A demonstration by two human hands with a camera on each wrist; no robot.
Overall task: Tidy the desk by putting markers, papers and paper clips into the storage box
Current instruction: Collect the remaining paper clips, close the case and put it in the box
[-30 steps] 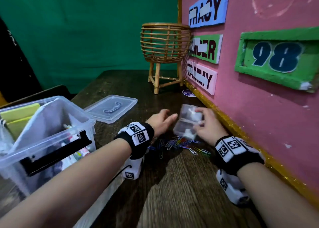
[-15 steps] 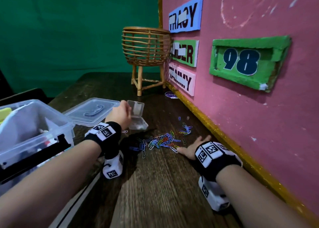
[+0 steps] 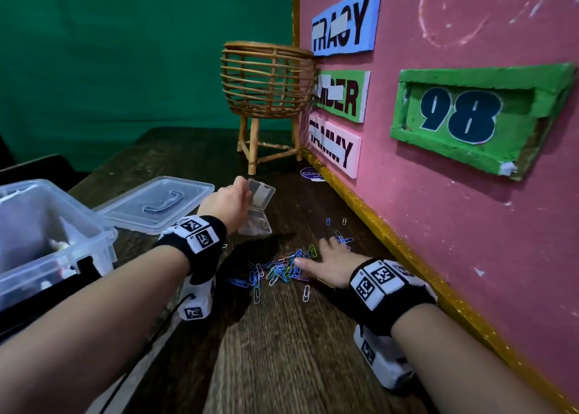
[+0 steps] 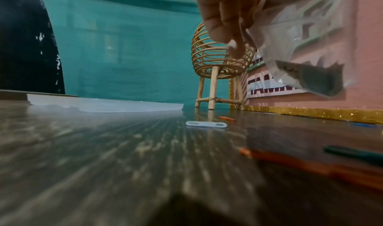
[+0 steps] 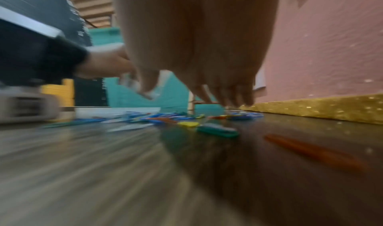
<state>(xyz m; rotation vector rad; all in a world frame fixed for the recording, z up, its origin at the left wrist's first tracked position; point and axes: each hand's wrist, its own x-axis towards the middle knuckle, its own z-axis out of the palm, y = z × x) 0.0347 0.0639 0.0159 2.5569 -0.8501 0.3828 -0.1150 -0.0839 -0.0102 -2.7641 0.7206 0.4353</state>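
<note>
The task looks about half finished, as far as the pictures show. The large clear plastic storage box (image 3: 47,241) stands open at the left edge of the dark wooden desk (image 3: 282,351), and some papers and small items already lie inside it, though I cannot tell exactly which ones. Its flat transparent lid (image 3: 156,203) rests on the desk just beside it.

What remains is the scattered heap of coloured wire paper clips (image 3: 282,269), which lies on the desk between the two arms; a few single clips sit apart, nearer the pink board (image 3: 470,257).

The left hand (image 3: 224,203) holds a small clear hinged plastic case (image 3: 260,206), open, pinched between thumb and fingers and lifted above the desk. The right hand (image 3: 329,263) lies low on the desk with its fingers spread and nearly straight, touching the clips and holding nothing.

In my judgement the person is gathering the clips to put them into the small case, and the case must then go into the storage box.
</note>
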